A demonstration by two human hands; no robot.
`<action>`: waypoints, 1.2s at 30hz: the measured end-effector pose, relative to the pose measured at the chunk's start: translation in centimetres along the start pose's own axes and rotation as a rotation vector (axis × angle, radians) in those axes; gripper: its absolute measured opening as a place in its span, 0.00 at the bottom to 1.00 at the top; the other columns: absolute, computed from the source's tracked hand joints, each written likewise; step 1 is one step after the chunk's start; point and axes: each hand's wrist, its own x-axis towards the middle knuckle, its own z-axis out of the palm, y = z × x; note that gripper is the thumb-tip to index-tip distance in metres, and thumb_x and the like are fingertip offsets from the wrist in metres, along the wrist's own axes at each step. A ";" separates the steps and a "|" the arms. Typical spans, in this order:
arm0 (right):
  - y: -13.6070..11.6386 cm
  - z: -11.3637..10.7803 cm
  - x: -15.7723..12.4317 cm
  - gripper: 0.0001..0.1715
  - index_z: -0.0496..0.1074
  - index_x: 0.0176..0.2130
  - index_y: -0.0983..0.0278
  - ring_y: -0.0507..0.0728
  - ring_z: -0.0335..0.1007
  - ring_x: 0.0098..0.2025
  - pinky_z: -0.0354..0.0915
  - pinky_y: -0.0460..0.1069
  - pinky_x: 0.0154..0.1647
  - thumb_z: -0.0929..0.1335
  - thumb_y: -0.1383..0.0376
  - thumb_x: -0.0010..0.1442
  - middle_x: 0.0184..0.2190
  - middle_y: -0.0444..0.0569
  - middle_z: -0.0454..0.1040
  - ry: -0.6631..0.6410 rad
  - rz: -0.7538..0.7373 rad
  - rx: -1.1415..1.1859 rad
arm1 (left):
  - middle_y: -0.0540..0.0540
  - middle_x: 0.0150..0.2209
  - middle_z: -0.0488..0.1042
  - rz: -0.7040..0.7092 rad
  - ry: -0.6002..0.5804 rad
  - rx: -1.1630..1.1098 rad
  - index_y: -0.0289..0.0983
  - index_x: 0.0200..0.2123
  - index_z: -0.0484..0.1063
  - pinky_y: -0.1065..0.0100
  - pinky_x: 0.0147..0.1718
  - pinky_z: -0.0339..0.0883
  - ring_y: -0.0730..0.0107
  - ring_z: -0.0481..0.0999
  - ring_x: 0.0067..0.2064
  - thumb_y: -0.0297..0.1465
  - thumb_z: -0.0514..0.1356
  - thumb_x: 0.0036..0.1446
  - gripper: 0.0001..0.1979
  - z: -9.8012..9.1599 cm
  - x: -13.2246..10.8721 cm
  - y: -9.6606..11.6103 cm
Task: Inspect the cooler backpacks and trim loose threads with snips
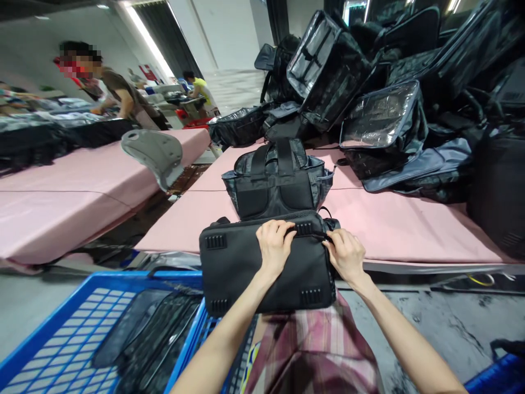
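Observation:
A black bag [241,268] is tipped so that its flat panel, with ribbed feet near the corners, faces me. It rests at the table's front edge, above my lap. My left hand [275,246] lies over the panel's upper part, its fingers curled and pinching at a narrow black strap. My right hand [345,253] is closed on the strap [314,234] at the bag's upper right corner. The strap runs between both hands. Just behind stands another black bag [274,191] with wide straps and grey-blue side pockets.
Camouflage-patterned bags [336,71] are heaped at the back right of the pink table [418,230]. A blue crate [49,334] holding dark bag pieces stands at lower left. A grey chair [153,150] is beside another pink table [74,186]. Other people work farther back.

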 end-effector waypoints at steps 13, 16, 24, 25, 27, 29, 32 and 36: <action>0.8 0.4 0.1 0.09 0.71 0.39 0.64 0.54 0.66 0.35 0.58 0.48 0.36 0.64 0.63 0.60 0.32 0.48 0.73 0.102 -0.003 0.178 | 0.47 0.38 0.75 -0.010 -0.034 -0.038 0.40 0.38 0.73 0.60 0.45 0.53 0.62 0.67 0.44 0.30 0.60 0.53 0.07 0.1 0.3 -0.4; 0.9 0.4 -0.3 0.08 0.72 0.39 0.64 0.54 0.65 0.33 0.55 0.49 0.34 0.65 0.64 0.59 0.30 0.47 0.73 0.102 -0.065 0.048 | 0.47 0.37 0.75 -0.021 -0.019 -0.043 0.40 0.37 0.73 0.60 0.44 0.54 0.62 0.67 0.43 0.30 0.61 0.52 0.07 0.2 0.4 -0.4; 0.4 1.0 -0.3 0.09 0.72 0.40 0.64 0.53 0.62 0.32 0.52 0.49 0.33 0.65 0.63 0.60 0.30 0.48 0.73 0.130 -0.091 -0.039 | 0.47 0.37 0.76 -0.035 -0.036 -0.058 0.40 0.37 0.73 0.60 0.44 0.54 0.62 0.67 0.44 0.30 0.61 0.52 0.07 0.1 0.6 -0.3; 0.4 1.1 -0.3 0.09 0.72 0.40 0.64 0.53 0.62 0.32 0.52 0.49 0.33 0.65 0.63 0.60 0.30 0.48 0.73 0.133 -0.096 -0.047 | 0.47 0.37 0.76 -0.037 -0.035 -0.057 0.40 0.37 0.73 0.60 0.44 0.54 0.62 0.67 0.44 0.30 0.61 0.52 0.07 0.1 0.6 -0.3; 0.3 1.2 -0.3 0.09 0.72 0.40 0.64 0.53 0.62 0.32 0.52 0.49 0.32 0.65 0.64 0.60 0.30 0.48 0.73 0.137 -0.104 -0.064 | 0.47 0.37 0.75 -0.042 -0.038 -0.058 0.40 0.37 0.73 0.61 0.44 0.54 0.62 0.67 0.44 0.30 0.61 0.52 0.07 0.1 0.5 -0.3; 0.1 1.2 -0.3 0.09 0.72 0.39 0.64 0.53 0.62 0.32 0.52 0.49 0.32 0.65 0.64 0.60 0.29 0.48 0.73 0.144 -0.101 -0.074 | 0.47 0.37 0.75 -0.049 -0.043 -0.061 0.40 0.37 0.73 0.62 0.42 0.55 0.62 0.66 0.43 0.29 0.61 0.52 0.07 0.1 0.5 -0.2; -0.2 1.2 -0.3 0.08 0.72 0.38 0.65 0.53 0.63 0.31 0.53 0.49 0.32 0.65 0.64 0.60 0.28 0.47 0.73 0.148 -0.064 -0.043 | 0.48 0.37 0.75 -0.058 -0.044 -0.068 0.40 0.36 0.73 0.63 0.41 0.55 0.62 0.66 0.43 0.29 0.61 0.53 0.06 0.1 0.6 -0.2; -0.3 0.9 -0.5 0.08 0.72 0.36 0.64 0.53 0.64 0.32 0.55 0.48 0.33 0.64 0.64 0.60 0.28 0.47 0.73 0.126 0.040 0.087 | 0.48 0.36 0.75 -0.062 -0.054 -0.085 0.41 0.36 0.73 0.63 0.41 0.55 0.63 0.66 0.43 0.29 0.61 0.52 0.06 0.1 0.7 -0.2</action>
